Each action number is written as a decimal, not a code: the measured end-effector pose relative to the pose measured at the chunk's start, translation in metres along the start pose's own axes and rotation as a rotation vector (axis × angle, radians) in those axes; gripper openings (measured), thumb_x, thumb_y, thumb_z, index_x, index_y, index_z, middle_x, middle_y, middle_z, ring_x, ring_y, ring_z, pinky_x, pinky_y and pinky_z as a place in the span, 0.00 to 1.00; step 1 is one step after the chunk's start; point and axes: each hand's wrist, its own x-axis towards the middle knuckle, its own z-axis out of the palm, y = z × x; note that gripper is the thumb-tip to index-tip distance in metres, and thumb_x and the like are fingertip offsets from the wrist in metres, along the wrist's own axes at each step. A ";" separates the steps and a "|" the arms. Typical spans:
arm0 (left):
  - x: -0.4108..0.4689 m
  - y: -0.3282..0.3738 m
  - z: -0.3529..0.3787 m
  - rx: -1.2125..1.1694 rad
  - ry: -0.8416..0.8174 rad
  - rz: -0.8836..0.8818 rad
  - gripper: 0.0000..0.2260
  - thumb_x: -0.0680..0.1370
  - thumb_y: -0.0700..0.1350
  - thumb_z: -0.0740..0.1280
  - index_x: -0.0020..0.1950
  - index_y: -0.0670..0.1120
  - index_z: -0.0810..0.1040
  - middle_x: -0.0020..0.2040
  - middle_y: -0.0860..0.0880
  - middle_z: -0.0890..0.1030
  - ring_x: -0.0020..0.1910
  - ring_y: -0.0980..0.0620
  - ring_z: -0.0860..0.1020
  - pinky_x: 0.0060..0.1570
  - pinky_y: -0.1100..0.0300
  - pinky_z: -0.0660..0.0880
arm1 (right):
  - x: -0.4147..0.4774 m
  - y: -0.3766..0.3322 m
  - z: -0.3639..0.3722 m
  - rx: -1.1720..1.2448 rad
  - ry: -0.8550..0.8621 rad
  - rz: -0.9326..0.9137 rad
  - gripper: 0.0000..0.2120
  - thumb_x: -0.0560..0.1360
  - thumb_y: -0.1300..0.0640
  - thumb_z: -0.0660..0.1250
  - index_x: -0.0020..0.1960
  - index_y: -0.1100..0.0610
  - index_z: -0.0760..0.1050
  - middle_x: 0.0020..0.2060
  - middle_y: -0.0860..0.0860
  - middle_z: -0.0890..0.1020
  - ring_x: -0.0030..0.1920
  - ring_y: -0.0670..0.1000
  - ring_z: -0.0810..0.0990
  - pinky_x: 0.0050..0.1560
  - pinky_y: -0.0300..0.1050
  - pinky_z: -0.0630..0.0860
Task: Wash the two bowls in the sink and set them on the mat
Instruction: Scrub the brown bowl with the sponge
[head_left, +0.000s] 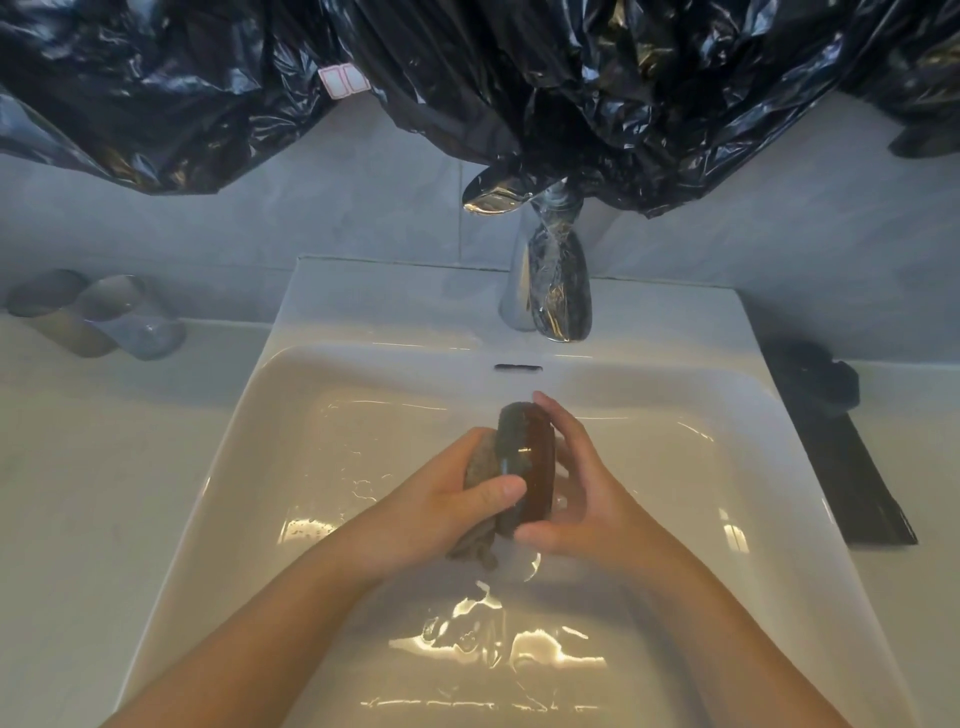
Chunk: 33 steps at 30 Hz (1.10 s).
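A dark brown bowl (535, 467) stands on edge over the middle of the white sink (363, 374). My right hand (576, 488) holds it from the right, fingers curled round its rim. My left hand (457, 499) grips a grey cloth or sponge (480, 457) and presses it against the bowl's left face, thumb across the rim. Water lies in the basin below. A dark mat (841, 467) lies on the counter right of the sink, and a dark object (826, 379) sits on its far end. I cannot tell whether that object is the second bowl.
A chrome faucet (556, 291) wrapped in plastic film stands at the sink's back. Black plastic sheeting (467, 78) hangs over the wall above. Two tumblers (98, 317) stand on the counter at the left. Pale counter runs along both sides of the sink.
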 end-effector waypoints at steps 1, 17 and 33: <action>0.001 0.002 0.000 0.054 0.018 0.027 0.19 0.74 0.53 0.67 0.62 0.48 0.70 0.54 0.37 0.78 0.47 0.39 0.78 0.47 0.44 0.78 | 0.001 -0.002 -0.002 0.137 -0.043 0.070 0.44 0.62 0.53 0.78 0.69 0.28 0.62 0.67 0.47 0.74 0.61 0.51 0.81 0.55 0.52 0.81; 0.003 -0.003 0.002 -0.154 -0.036 -0.038 0.31 0.71 0.64 0.70 0.62 0.42 0.69 0.48 0.19 0.69 0.45 0.37 0.70 0.48 0.33 0.74 | 0.001 0.007 0.003 -0.263 0.107 -0.116 0.46 0.60 0.57 0.80 0.70 0.32 0.62 0.69 0.47 0.70 0.65 0.48 0.76 0.54 0.42 0.80; 0.006 0.009 0.003 -0.067 -0.016 -0.022 0.25 0.72 0.64 0.66 0.61 0.49 0.71 0.50 0.26 0.74 0.41 0.36 0.74 0.42 0.45 0.76 | 0.002 0.001 0.001 -0.112 0.129 -0.071 0.42 0.58 0.53 0.78 0.65 0.30 0.65 0.67 0.47 0.72 0.62 0.50 0.79 0.52 0.44 0.81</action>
